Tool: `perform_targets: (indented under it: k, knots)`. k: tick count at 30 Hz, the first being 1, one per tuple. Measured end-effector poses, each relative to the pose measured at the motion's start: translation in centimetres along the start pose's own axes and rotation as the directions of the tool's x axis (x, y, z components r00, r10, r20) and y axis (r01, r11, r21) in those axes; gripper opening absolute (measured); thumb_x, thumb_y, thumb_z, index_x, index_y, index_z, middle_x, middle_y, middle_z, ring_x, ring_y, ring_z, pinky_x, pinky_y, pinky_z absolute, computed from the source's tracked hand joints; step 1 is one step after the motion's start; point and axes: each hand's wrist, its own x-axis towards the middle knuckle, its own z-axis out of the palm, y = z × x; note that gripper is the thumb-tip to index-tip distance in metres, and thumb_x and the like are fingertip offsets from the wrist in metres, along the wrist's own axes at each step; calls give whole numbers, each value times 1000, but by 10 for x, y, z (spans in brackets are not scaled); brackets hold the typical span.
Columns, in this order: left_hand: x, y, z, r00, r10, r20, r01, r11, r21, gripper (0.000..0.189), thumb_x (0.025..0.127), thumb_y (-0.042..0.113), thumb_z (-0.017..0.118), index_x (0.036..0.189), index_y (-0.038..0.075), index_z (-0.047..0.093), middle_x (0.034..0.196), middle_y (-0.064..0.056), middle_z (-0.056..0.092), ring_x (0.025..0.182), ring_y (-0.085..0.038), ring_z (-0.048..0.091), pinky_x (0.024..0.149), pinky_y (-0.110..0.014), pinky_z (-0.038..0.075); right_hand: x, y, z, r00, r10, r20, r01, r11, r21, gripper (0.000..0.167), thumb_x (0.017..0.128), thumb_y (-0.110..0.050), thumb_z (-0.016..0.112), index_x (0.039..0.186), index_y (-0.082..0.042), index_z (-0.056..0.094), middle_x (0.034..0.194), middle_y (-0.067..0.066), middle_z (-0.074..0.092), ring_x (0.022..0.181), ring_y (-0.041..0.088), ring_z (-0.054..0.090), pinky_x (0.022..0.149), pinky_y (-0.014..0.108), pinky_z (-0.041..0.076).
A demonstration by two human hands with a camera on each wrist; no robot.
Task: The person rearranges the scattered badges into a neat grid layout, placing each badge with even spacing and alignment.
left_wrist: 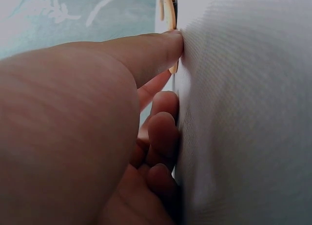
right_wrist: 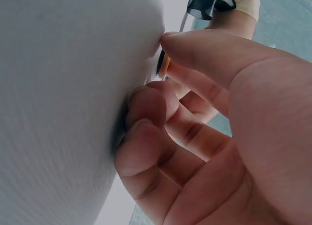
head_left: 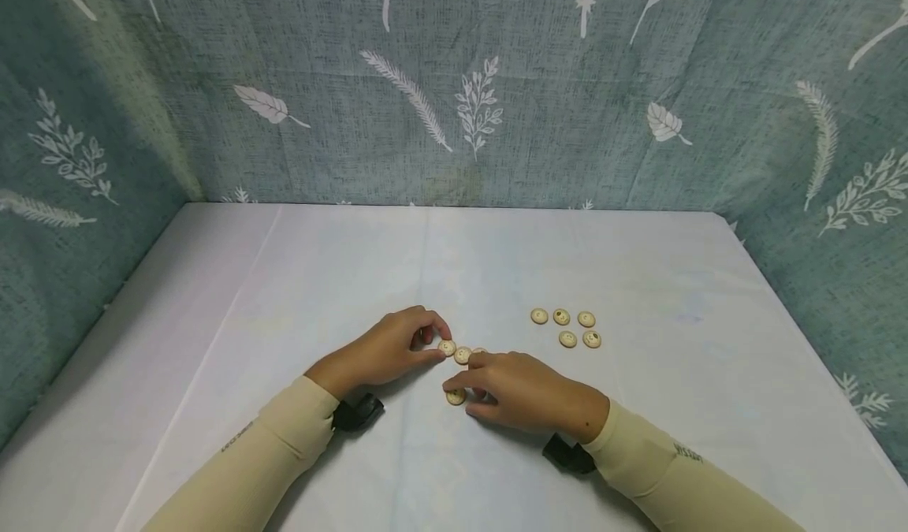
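The left hand pinches a round tan disc between thumb and index finger, flat on the white-covered table, well short of its far edge. Just beside it, toward the table's right edge, lie two more discs, one partly hidden by the right hand. That hand's thumb and index finger pinch another disc, nearer the person. Farther toward the right edge, five loose discs form two rows, three behind two.
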Motion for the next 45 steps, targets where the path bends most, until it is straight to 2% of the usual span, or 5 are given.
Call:
perform_targets:
  k: [12,28,38,45]
  knots:
    - [-1,1,0,1000,9,-10,-9,1000,-2,20,91,26,75,108,20,66,89,3,54,79,-9,48,71,-23,43,0,6,-1,996,-61,-67,67,994,90,18,93,-15,72,110,-19,75,97,-4,63,79,1,57,72,15,47]
    - [0,2,-1,1000,-9,-6,9,1000,-11,20,91,25,75,108,20,66,89,3,54,79,-10,48,72,-23,43,-1,4,-1,997,-47,-65,44,998,-39,20,90,-24,75,110,-24,78,87,-7,60,68,-4,53,63,15,44]
    - [0,2,-1,1000,3,-13,-3,1000,-4,20,91,25,75,108,20,66,88,3,54,78,-10,48,71,-23,43,-1,4,0,992,-75,-98,69,995,-68,14,88,-24,76,102,-23,78,85,-8,61,70,-3,52,62,15,43]
    - [0,2,-1,1000,18,-19,-18,1000,-3,20,91,24,76,107,19,66,87,3,54,78,-10,48,71,-23,43,-1,4,1,994,-64,-94,61,998,-35,12,86,-19,76,98,-22,76,84,-9,61,71,-3,54,63,16,44]
